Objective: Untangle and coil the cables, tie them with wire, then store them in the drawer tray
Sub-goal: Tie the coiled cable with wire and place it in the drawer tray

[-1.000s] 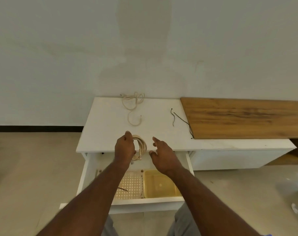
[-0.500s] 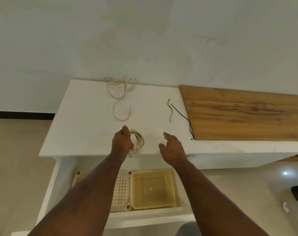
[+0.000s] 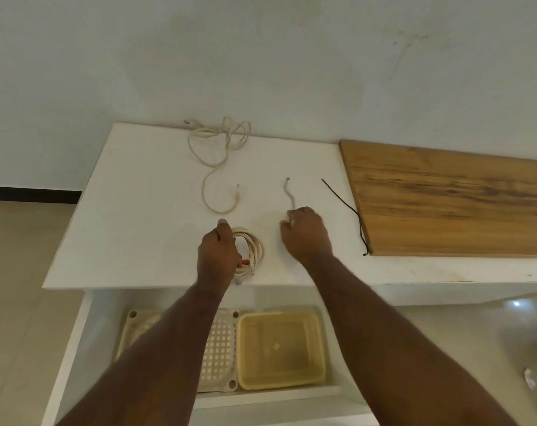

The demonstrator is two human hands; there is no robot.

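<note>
Now | left hand (image 3: 219, 256) fingers grip coiled cable (image 3: 251, 251) | right hand (image 3: 305, 235) fingers pinch wire (image 3: 288, 193) | loose cable (image 3: 218, 155) behind

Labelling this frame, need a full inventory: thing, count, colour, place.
coiled cable: 1, cream, front of cabinet top, held by left hand
loose cable: 1, cream, tangled at back by wall
short wire: 1, grey, mid top, right hand on its near end
long wire: 1, black, beside board
wooden board: 1, brown, right
perforated tray: 1, cream, open drawer, left
tub: 1, yellow, drawer, right
left hand: gripping coil
right hand: pinching wire
</note>
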